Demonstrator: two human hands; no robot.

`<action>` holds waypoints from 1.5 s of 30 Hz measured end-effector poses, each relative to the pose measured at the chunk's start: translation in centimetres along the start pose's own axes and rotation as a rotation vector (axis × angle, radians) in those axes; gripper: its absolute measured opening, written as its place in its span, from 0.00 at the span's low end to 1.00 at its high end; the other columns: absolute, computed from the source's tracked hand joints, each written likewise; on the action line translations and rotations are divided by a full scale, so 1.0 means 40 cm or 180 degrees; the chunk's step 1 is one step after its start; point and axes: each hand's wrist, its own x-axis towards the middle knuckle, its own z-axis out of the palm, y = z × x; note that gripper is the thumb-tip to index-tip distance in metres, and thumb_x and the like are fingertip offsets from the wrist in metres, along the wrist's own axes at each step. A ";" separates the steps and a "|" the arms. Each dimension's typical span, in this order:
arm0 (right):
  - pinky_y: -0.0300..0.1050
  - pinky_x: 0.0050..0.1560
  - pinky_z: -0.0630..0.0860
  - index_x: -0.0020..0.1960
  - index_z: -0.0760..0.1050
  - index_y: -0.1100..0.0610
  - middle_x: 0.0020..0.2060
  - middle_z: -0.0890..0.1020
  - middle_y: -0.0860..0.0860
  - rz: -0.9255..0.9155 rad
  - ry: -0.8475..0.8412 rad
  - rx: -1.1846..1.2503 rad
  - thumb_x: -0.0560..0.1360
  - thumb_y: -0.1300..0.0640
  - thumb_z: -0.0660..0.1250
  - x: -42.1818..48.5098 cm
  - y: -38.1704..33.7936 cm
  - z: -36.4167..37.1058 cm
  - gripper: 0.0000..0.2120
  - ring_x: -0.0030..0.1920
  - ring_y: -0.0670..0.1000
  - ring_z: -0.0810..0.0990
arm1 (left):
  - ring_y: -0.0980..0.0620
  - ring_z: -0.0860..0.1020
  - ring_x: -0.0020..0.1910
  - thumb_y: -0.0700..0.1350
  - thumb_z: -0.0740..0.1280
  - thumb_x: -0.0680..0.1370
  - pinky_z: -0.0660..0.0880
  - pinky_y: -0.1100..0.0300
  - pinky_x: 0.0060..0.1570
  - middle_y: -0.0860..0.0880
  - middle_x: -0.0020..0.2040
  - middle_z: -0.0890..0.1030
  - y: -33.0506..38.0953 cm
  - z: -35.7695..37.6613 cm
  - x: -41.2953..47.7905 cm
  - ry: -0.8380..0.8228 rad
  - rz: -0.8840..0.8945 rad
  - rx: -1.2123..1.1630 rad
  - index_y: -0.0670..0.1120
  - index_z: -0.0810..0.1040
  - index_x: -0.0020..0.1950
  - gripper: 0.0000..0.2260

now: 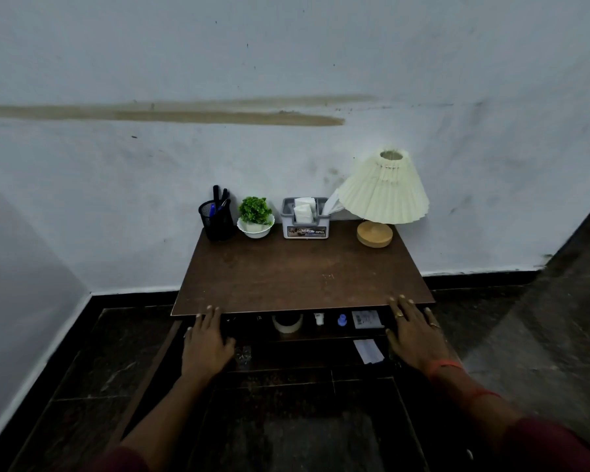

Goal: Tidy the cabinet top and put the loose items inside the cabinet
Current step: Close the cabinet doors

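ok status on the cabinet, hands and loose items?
Left hand and right hand open, empty, at the cabinet top front edge. Tape roll and small items already inside. Nothing blocking.

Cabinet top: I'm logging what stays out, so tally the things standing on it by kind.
Mesh pen holder: 1
Potted plant: 1
Tissue box: 1
Table lamp: 1
Total: 4, all along the back edge of the cabinet top.

Pen holder (216, 220), plant (255, 216), tissue box (305, 218), lamp (379, 199) left-to-right behind cabinet top (300, 270); perhaps tape (286, 323) inside.
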 end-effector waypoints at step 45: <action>0.45 0.43 0.72 0.43 0.70 0.54 0.39 0.79 0.54 0.1611 -0.0485 0.1237 0.75 0.50 0.67 -0.418 0.225 0.051 0.09 0.42 0.56 0.79 | 0.35 0.77 0.60 0.50 0.68 0.76 0.72 0.49 0.57 0.33 0.59 0.79 -0.234 -0.075 -0.392 0.0074 -0.2112 -0.1153 0.38 0.75 0.63 0.21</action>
